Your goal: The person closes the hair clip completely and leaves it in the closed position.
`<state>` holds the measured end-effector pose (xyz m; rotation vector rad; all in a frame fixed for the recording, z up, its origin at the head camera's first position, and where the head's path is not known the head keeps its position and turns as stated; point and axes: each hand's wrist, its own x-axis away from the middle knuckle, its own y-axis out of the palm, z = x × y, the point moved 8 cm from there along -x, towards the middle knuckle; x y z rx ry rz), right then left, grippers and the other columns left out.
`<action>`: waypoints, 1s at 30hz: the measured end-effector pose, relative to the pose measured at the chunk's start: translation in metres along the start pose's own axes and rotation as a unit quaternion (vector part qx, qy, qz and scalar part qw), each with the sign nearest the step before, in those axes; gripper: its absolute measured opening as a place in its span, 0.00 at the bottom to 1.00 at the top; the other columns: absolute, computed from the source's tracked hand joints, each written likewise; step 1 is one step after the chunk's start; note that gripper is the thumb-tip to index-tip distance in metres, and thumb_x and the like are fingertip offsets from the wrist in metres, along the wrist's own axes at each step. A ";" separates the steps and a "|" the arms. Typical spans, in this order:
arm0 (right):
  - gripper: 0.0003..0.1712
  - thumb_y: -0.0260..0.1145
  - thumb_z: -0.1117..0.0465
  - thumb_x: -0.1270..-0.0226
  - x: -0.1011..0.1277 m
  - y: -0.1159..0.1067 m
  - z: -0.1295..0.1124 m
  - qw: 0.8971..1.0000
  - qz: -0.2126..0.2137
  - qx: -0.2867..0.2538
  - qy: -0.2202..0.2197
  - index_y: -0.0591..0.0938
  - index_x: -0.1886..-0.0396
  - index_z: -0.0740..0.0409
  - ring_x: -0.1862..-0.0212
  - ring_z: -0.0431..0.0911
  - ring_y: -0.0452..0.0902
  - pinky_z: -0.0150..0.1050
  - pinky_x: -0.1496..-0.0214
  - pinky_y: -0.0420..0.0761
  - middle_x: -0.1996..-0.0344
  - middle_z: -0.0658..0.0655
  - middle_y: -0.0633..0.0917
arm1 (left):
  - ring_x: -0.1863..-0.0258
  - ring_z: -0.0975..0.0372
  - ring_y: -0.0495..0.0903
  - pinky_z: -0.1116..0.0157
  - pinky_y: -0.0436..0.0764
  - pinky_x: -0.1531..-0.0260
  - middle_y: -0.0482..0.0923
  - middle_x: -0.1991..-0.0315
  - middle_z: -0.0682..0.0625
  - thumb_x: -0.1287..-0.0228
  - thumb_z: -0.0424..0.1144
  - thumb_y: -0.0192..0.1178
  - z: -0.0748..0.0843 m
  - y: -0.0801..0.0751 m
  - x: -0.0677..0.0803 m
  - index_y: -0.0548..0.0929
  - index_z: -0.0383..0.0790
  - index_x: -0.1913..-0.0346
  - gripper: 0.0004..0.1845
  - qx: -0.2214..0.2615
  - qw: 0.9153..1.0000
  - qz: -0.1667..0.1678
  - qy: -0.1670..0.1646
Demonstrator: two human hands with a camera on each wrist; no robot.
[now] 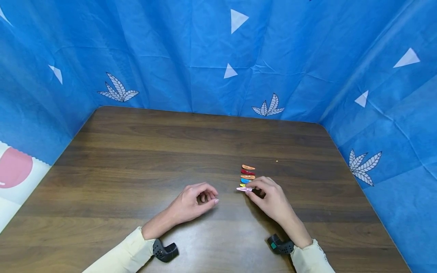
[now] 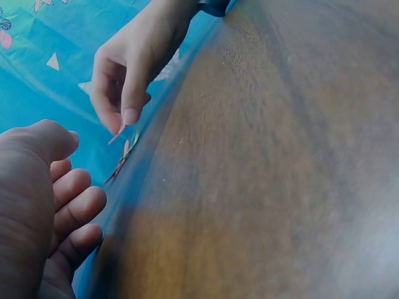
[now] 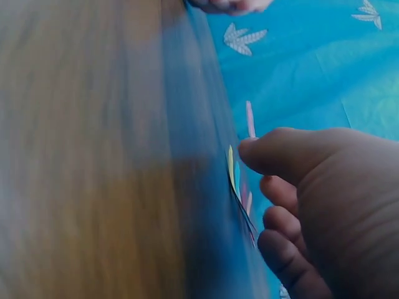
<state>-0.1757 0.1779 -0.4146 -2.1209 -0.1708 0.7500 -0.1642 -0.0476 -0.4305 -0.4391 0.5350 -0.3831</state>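
Observation:
Between thumb and forefinger my right hand (image 1: 273, 199) pinches a pink snap hair clip (image 1: 243, 189), just off the near end of a column of clips. That column runs away from me: a yellow clip (image 1: 242, 185) partly hidden, a blue clip (image 1: 245, 181), an orange clip (image 1: 247, 177), a red clip (image 1: 247, 172) and another orange clip (image 1: 248, 167) at the far end. To the left my left hand (image 1: 192, 203) hovers over or rests on the table with loosely curled fingers and nothing in them. The pink clip (image 3: 250, 118) sticks out past the thumb in the right wrist view.
The brown wooden table (image 1: 136, 151) has blue patterned curtains (image 1: 205, 57) behind it and along both sides. A tiny pale speck (image 1: 277, 161) lies right of the clips. Each wrist wears a black camera band (image 1: 165, 251).

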 end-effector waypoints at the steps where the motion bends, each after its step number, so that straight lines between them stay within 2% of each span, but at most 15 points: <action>1: 0.11 0.81 0.63 0.43 0.000 -0.001 0.001 1.000 -0.003 0.006 0.003 0.89 0.62 0.47 0.66 0.38 0.74 0.30 0.68 0.79 0.63 0.43 0.86 | 0.69 0.72 0.79 0.70 0.81 0.70 0.82 0.68 0.58 0.37 0.34 0.72 0.000 0.000 0.000 0.85 0.40 0.58 0.07 -0.002 1.000 0.001 0.001; 9: 0.10 0.81 0.62 0.44 0.001 -0.005 0.008 0.999 -0.023 0.042 0.010 0.89 0.64 0.46 0.64 0.40 0.72 0.33 0.65 0.75 0.66 0.42 0.85 | 0.69 0.72 0.78 0.70 0.81 0.70 0.82 0.67 0.58 0.37 0.34 0.72 0.003 0.001 -0.001 0.85 0.40 0.58 0.08 -0.004 1.000 0.004 0.007; 22: 0.09 0.81 0.57 0.42 0.003 -0.006 0.010 0.997 -0.045 0.053 0.029 0.90 0.62 0.45 0.65 0.40 0.69 0.34 0.65 0.73 0.66 0.41 0.85 | 0.69 0.71 0.78 0.70 0.81 0.70 0.82 0.68 0.59 0.37 0.34 0.72 0.003 0.003 0.000 0.86 0.41 0.58 0.07 0.004 1.000 -0.003 -0.002; 26: 0.10 0.81 0.58 0.42 0.002 -0.006 0.009 0.997 -0.051 0.052 0.029 0.90 0.61 0.46 0.64 0.41 0.70 0.33 0.65 0.74 0.63 0.42 0.86 | 0.69 0.71 0.78 0.70 0.81 0.70 0.82 0.68 0.59 0.37 0.34 0.72 0.002 0.002 0.002 0.86 0.41 0.57 0.07 0.004 1.000 0.000 -0.003; 30: 0.15 0.80 0.57 0.40 0.000 -0.009 0.007 0.998 -0.040 0.047 0.029 0.89 0.53 0.49 0.60 0.42 0.75 0.35 0.63 0.79 0.57 0.45 0.87 | 0.67 0.68 0.80 0.69 0.81 0.66 0.82 0.65 0.58 0.37 0.33 0.72 0.003 -0.002 0.003 0.86 0.41 0.56 0.08 -0.004 1.000 0.018 0.008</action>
